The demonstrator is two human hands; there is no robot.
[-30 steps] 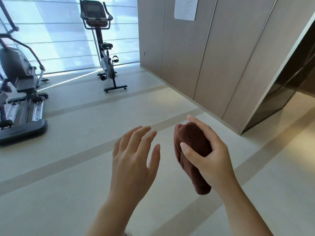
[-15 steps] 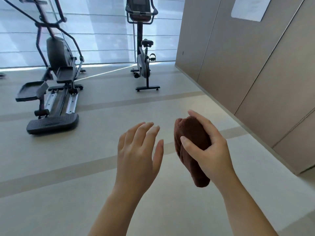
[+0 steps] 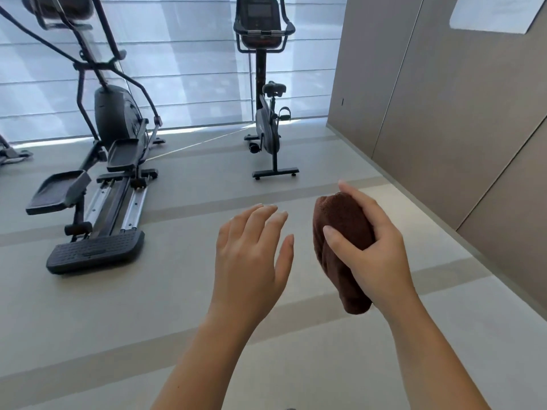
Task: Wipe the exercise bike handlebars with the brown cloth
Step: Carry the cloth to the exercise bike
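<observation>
My right hand (image 3: 373,247) is shut on the folded brown cloth (image 3: 337,229), holding it in front of me at waist height. My left hand (image 3: 251,255) hovers open beside it, palm down, fingers apart, holding nothing. The black exercise bike (image 3: 266,113) stands upright several steps ahead near the window, slightly right of centre. Its handlebars (image 3: 263,32) curve around a dark console at the top of the frame. Both hands are well short of the bike.
A large black elliptical trainer (image 3: 112,149) fills the left, its pedals and rear step reaching toward me. A wood-panelled wall (image 3: 444,99) runs along the right. Pale floor (image 3: 183,291) with darker stripes lies between me and the bike. Blinds cover the window behind.
The view has swung left and moved forward: the bike has shifted toward centre and grown larger, the elliptical is in fuller view. My hands keep the same pose with the cloth.
</observation>
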